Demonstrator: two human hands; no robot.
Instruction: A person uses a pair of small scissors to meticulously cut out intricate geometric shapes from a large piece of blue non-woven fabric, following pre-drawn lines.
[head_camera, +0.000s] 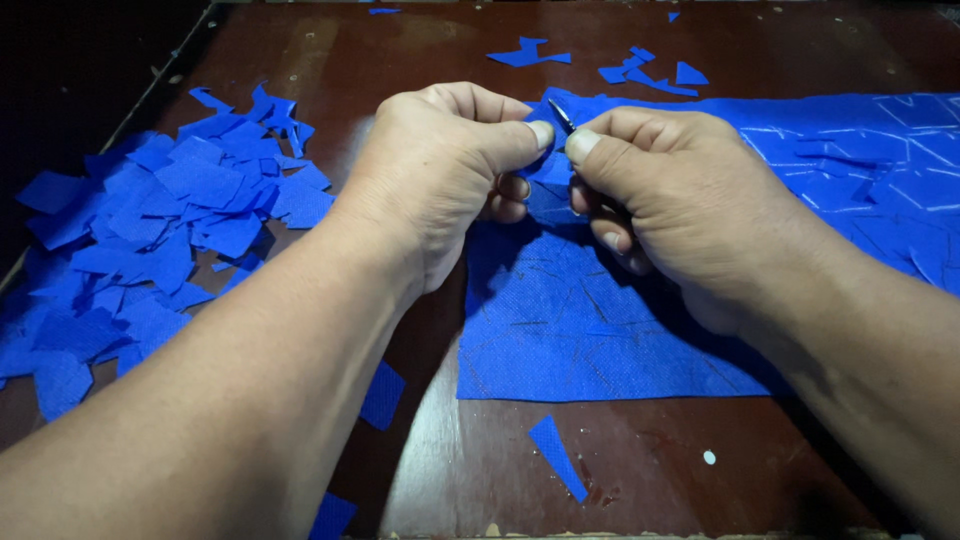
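My left hand (440, 175) and my right hand (670, 195) meet over the top edge of a large blue fabric sheet (590, 320) that lies on a dark brown wooden table (640, 460). Both hands pinch the fabric between thumb and fingers. A small dark metal blade (562, 115) sticks up between the two thumbs, held by my right hand. The part of the sheet under my hands is hidden. White chalk lines mark the sheet at the right (880, 160).
A heap of cut blue fabric pieces (150, 240) covers the table's left side. Small blue scraps (640, 68) lie at the far edge. Single offcuts lie near the front edge (556, 455) and under my left forearm (382, 395).
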